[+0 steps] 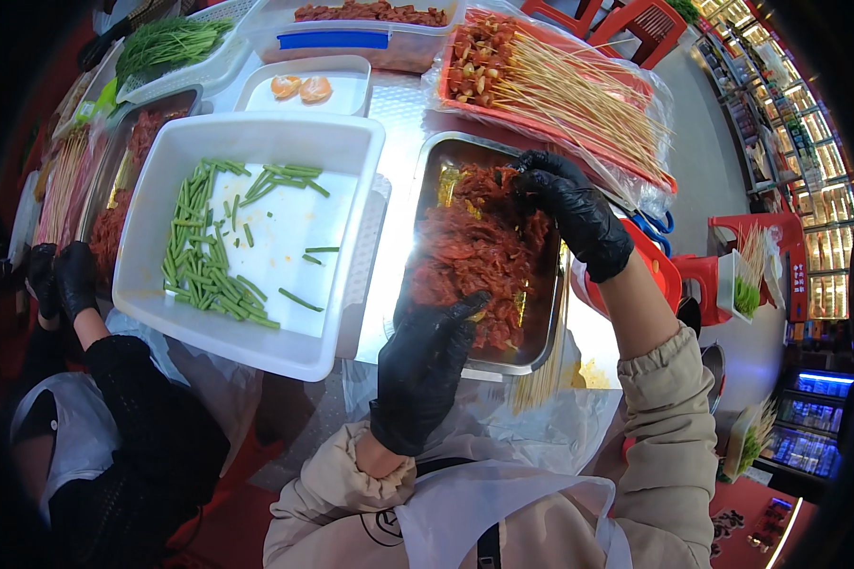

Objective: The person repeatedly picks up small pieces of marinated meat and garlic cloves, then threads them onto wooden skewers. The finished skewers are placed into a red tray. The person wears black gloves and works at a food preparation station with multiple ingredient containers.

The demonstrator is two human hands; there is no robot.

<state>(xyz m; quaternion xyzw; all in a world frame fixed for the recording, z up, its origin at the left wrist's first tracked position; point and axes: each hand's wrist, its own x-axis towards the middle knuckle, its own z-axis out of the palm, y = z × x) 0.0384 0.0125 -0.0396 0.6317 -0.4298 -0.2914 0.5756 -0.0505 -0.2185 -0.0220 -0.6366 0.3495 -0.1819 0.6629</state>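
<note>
Raw sliced red meat (462, 242), glossy with sauce and partly blurred, lies heaped in a steel tray (551, 320) in front of me. My left hand (427, 370), in a black glove, grips the near edge of the heap with its thumb on top; its other fingers are mostly hidden. At the tray's far right side my right hand (576, 213), also gloved in black, has its fingers curled into the meat. Thin bamboo skewers (541, 363) stick out beside and below the tray's near right corner.
Left of the tray stands a white tub (359, 235) with cut green bean pieces (206, 263). Behind are a red tray (541, 128) of meat skewers (480, 60) and a small white tray (356, 89) with peeled mandarin halves (302, 88). Another person's gloved hands (71, 274) work at far left.
</note>
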